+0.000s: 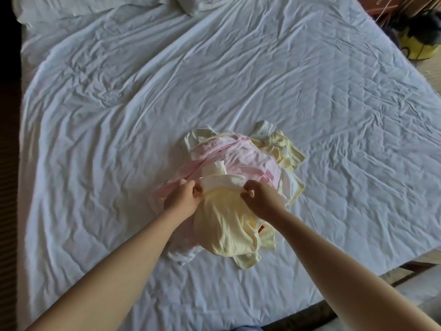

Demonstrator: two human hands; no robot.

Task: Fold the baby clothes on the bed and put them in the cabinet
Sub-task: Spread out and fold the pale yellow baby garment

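**Both hands pinch the yellow top on the pile**

Far beyond your left hand (182, 199), at the head of the bed, a pillow (71, 8) lies off to the left and a second pillow (202, 4) lies almost straight ahead. The creased white sheet (119, 115) spreads out on every side of both hands.

The pile (238, 187) sits under and just beyond your hands. Your left hand is curled and pinches the left end of the white band (224, 183) along the far edge of the yellow top (224, 225). A pink piece (238, 156) runs from just left of that hand across the pile beyond both hands. A white piece (181, 254) lies below your left wrist, on the near side. The top hangs between your hands and drapes toward you.

Your right hand (261, 199) is curled too and pinches the band's right end. Beyond it and to the right lies a yellow piece (286, 151). Far off to the right, past the bed's edge, sits a yellow thing (415, 48), partly hidden; what it is you cannot tell.

Counted: two hands, two pillows and one pile. The pile holds one pink piece, at least two yellow and at least one white. The overlaps hide the full number.
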